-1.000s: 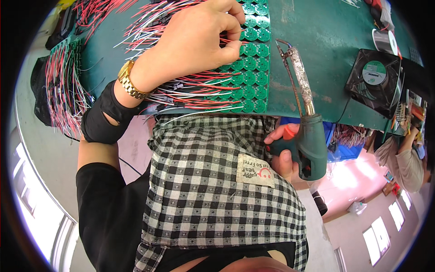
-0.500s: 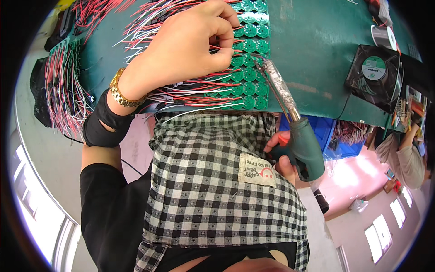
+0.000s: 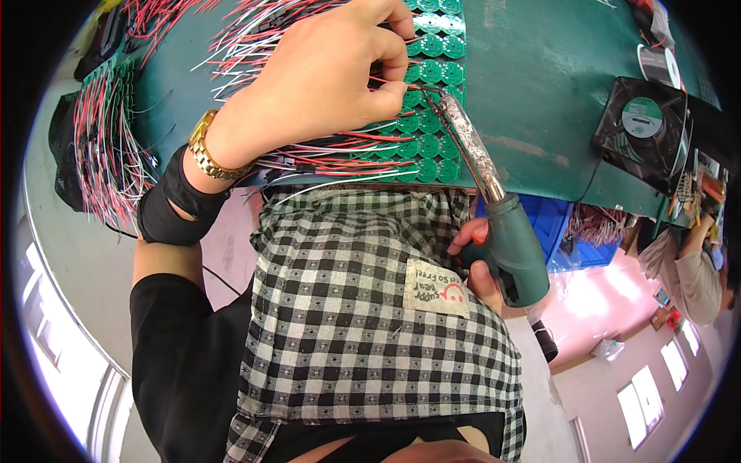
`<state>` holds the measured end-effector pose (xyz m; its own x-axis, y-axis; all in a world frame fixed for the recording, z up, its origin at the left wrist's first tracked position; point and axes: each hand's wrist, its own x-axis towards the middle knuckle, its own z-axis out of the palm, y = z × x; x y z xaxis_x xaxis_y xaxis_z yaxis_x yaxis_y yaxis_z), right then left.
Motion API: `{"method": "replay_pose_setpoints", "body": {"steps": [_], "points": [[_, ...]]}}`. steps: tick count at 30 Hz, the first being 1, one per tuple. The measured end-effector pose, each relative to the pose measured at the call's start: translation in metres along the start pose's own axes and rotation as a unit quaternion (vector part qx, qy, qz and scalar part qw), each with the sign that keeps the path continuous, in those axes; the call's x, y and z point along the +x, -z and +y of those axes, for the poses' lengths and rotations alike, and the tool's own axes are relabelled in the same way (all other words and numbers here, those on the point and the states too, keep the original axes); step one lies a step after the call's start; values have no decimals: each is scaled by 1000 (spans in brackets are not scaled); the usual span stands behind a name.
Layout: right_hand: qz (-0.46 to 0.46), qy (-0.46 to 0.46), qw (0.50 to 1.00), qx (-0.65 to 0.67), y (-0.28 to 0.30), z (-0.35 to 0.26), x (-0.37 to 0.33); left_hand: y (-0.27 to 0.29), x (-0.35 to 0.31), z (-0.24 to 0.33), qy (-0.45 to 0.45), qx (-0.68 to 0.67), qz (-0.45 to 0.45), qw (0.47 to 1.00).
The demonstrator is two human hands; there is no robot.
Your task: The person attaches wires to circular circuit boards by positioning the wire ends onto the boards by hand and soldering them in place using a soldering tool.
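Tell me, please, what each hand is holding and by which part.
The right hand holds a soldering iron by its green handle; the left hand pinches a red wire near its end.

Before you spreads a scuffed green worktop, with a pinkish floor gleaming under strong glare to your right, a pale wall beyond it set with bright windows, and another brightly lit window at your left.
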<state>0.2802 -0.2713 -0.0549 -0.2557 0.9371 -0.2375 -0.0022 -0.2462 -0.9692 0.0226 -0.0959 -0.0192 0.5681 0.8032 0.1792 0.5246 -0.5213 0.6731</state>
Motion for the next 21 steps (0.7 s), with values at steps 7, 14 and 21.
{"method": "replay_pose_setpoints", "body": {"steps": [7, 14, 21], "points": [[86, -35, 995, 47, -17, -9, -5, -2, 0, 0, -2, 8, 5, 1000], [126, 85, 984, 97, -14, 13, -10, -1, 2, 0, -5, 4, 6, 1000], [117, 106, 981, 110, -13, 17, -7, -12, -7, 2, -13, 41, 25, 999]]}}
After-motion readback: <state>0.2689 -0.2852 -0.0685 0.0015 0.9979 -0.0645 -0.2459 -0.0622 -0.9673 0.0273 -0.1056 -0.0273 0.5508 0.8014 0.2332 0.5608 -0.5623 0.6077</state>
